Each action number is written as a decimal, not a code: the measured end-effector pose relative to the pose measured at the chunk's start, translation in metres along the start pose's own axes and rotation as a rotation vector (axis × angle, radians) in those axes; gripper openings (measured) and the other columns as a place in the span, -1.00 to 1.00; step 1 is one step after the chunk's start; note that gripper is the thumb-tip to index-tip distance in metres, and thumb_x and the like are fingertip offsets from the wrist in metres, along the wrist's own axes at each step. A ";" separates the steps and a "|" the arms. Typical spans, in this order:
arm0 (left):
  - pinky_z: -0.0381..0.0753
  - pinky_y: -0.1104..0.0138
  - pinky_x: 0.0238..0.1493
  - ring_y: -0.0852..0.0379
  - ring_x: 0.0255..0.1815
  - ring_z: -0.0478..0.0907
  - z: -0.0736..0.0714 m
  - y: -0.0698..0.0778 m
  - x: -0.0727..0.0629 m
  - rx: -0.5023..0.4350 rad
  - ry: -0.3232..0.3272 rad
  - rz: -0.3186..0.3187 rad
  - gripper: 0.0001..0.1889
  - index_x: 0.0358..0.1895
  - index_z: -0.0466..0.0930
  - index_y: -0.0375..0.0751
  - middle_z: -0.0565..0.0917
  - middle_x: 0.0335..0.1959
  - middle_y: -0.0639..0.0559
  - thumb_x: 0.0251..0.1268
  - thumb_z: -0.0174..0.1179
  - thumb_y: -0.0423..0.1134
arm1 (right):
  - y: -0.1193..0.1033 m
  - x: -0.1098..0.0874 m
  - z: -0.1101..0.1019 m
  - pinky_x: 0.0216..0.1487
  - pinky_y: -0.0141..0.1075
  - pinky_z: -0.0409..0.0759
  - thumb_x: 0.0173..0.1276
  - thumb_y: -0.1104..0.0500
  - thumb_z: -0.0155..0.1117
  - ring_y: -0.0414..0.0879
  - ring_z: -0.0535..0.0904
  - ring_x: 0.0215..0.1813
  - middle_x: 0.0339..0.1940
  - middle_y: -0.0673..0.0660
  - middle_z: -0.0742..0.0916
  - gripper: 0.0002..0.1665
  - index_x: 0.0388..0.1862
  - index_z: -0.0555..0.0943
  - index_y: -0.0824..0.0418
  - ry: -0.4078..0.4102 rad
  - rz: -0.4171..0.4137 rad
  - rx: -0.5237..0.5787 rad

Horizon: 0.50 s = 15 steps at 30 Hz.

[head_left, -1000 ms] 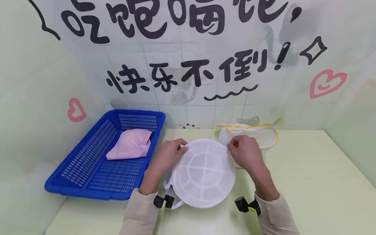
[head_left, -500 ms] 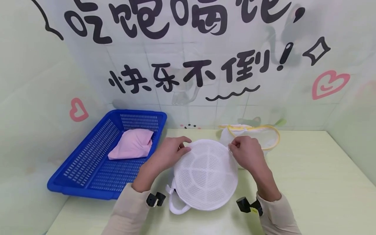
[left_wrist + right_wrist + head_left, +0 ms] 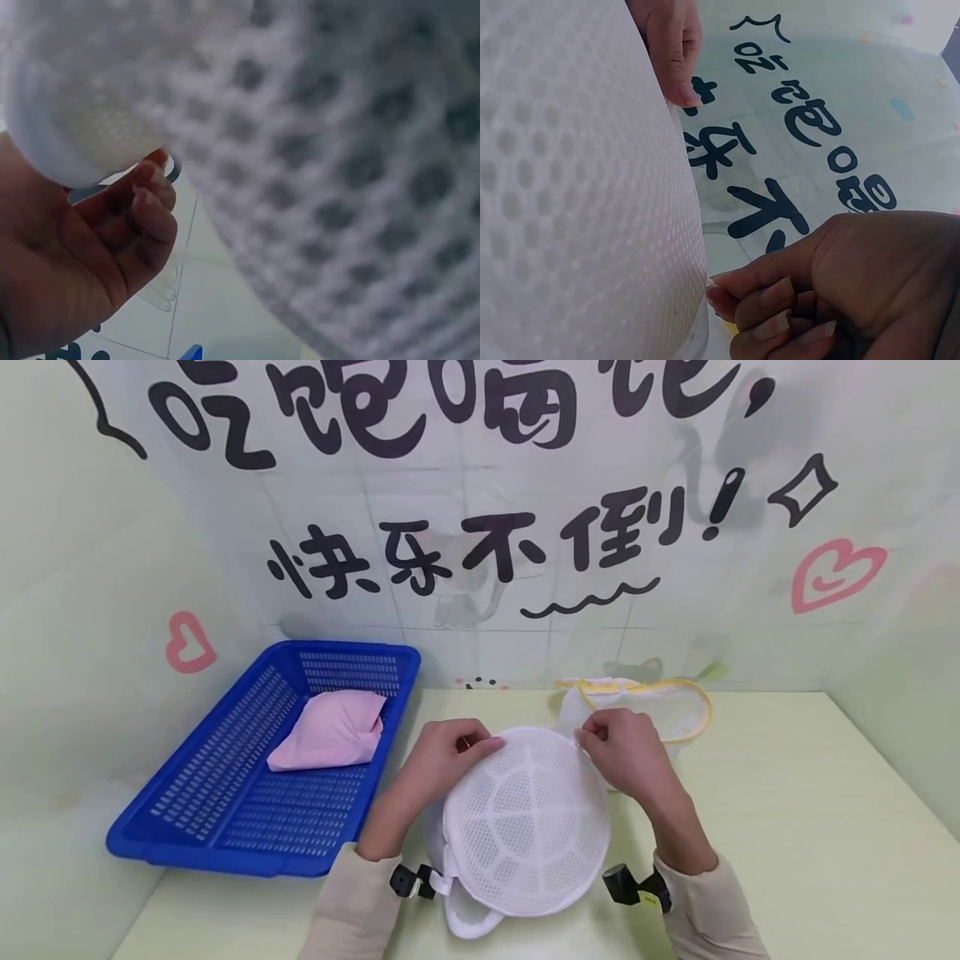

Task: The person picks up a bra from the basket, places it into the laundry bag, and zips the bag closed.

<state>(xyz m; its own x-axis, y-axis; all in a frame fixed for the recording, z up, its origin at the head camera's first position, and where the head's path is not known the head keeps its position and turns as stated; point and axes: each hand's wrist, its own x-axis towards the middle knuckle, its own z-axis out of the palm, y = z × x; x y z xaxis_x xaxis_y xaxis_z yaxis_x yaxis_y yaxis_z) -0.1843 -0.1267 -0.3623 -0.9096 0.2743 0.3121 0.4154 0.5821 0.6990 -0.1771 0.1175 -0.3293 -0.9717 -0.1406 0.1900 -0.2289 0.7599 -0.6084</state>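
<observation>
A round white mesh laundry bag (image 3: 528, 822) with a seamed lid is held tilted between my hands in the head view. A white loop handle (image 3: 472, 928) hangs at its lower left. My left hand (image 3: 442, 764) grips the bag's upper left rim, thumb on the near side. In the left wrist view, blurred mesh (image 3: 337, 172) covers much of the scene beside the left hand's curled fingers (image 3: 154, 217). My right hand (image 3: 626, 752) pinches the upper right rim between thumb and forefinger. What lies exactly between those fingertips (image 3: 724, 289) is too small to tell.
At the left stands a blue plastic basket (image 3: 187, 852) with a folded pink cloth item (image 3: 326, 731) in it. Behind my right hand lies a white mesh bag with yellow trim (image 3: 678, 714). A printed sheet (image 3: 465, 485) covers the back wall behind the table (image 3: 795, 827).
My left hand has shifted right along the rim, its thumb now nearer the right hand. The mesh bag has turned and come slightly lower, its handle swinging down. The right hand keeps its pinch.
</observation>
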 end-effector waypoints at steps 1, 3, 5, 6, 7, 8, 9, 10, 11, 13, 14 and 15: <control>0.35 0.36 -0.48 0.22 -0.58 0.35 0.000 -0.001 0.000 -0.008 0.001 -0.002 -0.80 -0.50 0.63 -0.07 0.43 -0.66 0.20 0.25 0.29 -0.10 | 0.000 0.000 0.001 -0.49 -0.27 0.42 0.29 0.24 0.22 -0.11 0.45 -0.53 -0.63 -0.01 0.60 -0.82 -0.51 0.66 0.20 -0.005 -0.005 0.003; 0.30 0.37 -0.49 0.23 -0.60 0.31 0.000 -0.001 -0.001 -0.013 -0.006 0.004 -0.74 -0.56 0.57 -0.07 0.37 -0.70 0.20 0.24 0.29 -0.08 | -0.001 0.001 0.002 -0.48 -0.27 0.41 0.28 0.24 0.23 -0.12 0.44 -0.54 -0.64 -0.02 0.58 -0.82 -0.51 0.66 0.19 -0.006 -0.024 0.005; 0.26 0.38 -0.50 0.24 -0.62 0.28 0.000 0.000 -0.001 -0.013 -0.020 0.017 -0.73 -0.55 0.53 -0.08 0.31 -0.71 0.20 0.24 0.29 -0.07 | -0.001 0.001 0.003 -0.48 -0.27 0.41 0.28 0.25 0.23 -0.13 0.43 -0.55 -0.65 -0.03 0.57 -0.82 -0.52 0.65 0.18 0.000 -0.050 0.004; 0.24 0.38 -0.51 0.25 -0.63 0.26 0.000 0.001 -0.001 -0.013 -0.031 0.023 -0.75 -0.52 0.53 -0.08 0.29 -0.71 0.20 0.25 0.28 -0.08 | -0.001 0.001 0.003 -0.47 -0.27 0.40 0.27 0.25 0.24 -0.13 0.42 -0.56 -0.66 -0.03 0.56 -0.82 -0.53 0.65 0.18 0.001 -0.062 0.003; 0.23 0.38 -0.51 0.26 -0.63 0.24 0.000 0.001 -0.001 -0.011 -0.042 0.034 -0.78 -0.48 0.55 -0.09 0.27 -0.71 0.20 0.26 0.28 -0.09 | -0.001 0.002 0.003 -0.48 -0.26 0.40 0.27 0.25 0.23 -0.13 0.42 -0.57 -0.67 -0.03 0.55 -0.82 -0.53 0.65 0.17 0.002 -0.072 0.003; 0.22 0.38 -0.51 0.26 -0.64 0.22 -0.001 0.002 -0.001 -0.009 -0.052 0.042 -0.81 -0.43 0.57 -0.09 0.25 -0.70 0.20 0.27 0.27 -0.10 | -0.001 0.002 0.003 -0.48 -0.26 0.39 0.27 0.25 0.23 -0.14 0.41 -0.57 -0.68 -0.04 0.55 -0.82 -0.54 0.64 0.17 0.007 -0.083 0.005; 0.21 0.38 -0.52 0.27 -0.64 0.20 -0.001 0.003 -0.001 -0.010 -0.063 0.049 -0.84 -0.38 0.59 -0.09 0.24 -0.70 0.20 0.28 0.26 -0.12 | 0.000 0.002 0.003 -0.49 -0.26 0.39 0.27 0.25 0.23 -0.14 0.40 -0.58 -0.69 -0.04 0.54 -0.82 -0.55 0.64 0.17 0.008 -0.091 0.008; 0.21 0.37 -0.52 0.27 -0.64 0.19 -0.001 0.003 -0.002 -0.009 -0.074 0.056 -0.87 -0.33 0.60 -0.09 0.24 -0.69 0.20 0.29 0.25 -0.13 | 0.000 0.002 0.003 -0.50 -0.26 0.38 0.27 0.25 0.23 -0.15 0.40 -0.59 -0.69 -0.05 0.53 -0.81 -0.55 0.63 0.16 0.007 -0.097 0.012; 0.20 0.37 -0.53 0.27 -0.65 0.19 -0.001 0.003 -0.002 -0.009 -0.085 0.065 -0.89 -0.31 0.61 -0.09 0.23 -0.69 0.20 0.29 0.24 -0.15 | 0.001 0.002 0.003 -0.51 -0.27 0.38 0.27 0.26 0.23 -0.15 0.39 -0.60 -0.70 -0.05 0.52 -0.81 -0.56 0.63 0.16 0.004 -0.103 0.017; 0.20 0.37 -0.52 0.27 -0.63 0.20 -0.002 0.002 -0.003 -0.007 -0.108 0.081 -0.91 -0.32 0.60 -0.09 0.24 -0.68 0.19 0.31 0.22 -0.18 | 0.001 0.001 0.003 -0.54 -0.28 0.36 0.26 0.26 0.23 -0.16 0.37 -0.62 -0.72 -0.06 0.50 -0.80 -0.56 0.63 0.15 0.000 -0.115 0.028; 0.21 0.37 -0.51 0.27 -0.63 0.21 -0.002 0.002 -0.003 -0.008 -0.118 0.089 -0.91 -0.34 0.59 -0.09 0.25 -0.67 0.19 0.31 0.21 -0.19 | 0.002 0.001 0.003 -0.56 -0.28 0.35 0.26 0.27 0.23 -0.17 0.36 -0.63 -0.72 -0.06 0.49 -0.80 -0.57 0.62 0.15 -0.001 -0.123 0.031; 0.22 0.37 -0.51 0.26 -0.62 0.22 -0.001 0.002 -0.003 -0.006 -0.127 0.098 -0.90 -0.35 0.57 -0.09 0.26 -0.67 0.19 0.32 0.20 -0.20 | 0.002 0.001 0.003 -0.57 -0.29 0.34 0.26 0.27 0.22 -0.17 0.35 -0.64 -0.73 -0.06 0.48 -0.80 -0.57 0.62 0.14 -0.001 -0.127 0.033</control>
<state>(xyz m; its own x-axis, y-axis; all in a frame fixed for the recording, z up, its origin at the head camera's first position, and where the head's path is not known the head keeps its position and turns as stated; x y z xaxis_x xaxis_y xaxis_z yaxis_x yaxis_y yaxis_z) -0.1805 -0.1272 -0.3608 -0.8559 0.4243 0.2957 0.5018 0.5429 0.6734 -0.1787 0.1172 -0.3324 -0.9346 -0.2355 0.2664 -0.3523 0.7147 -0.6042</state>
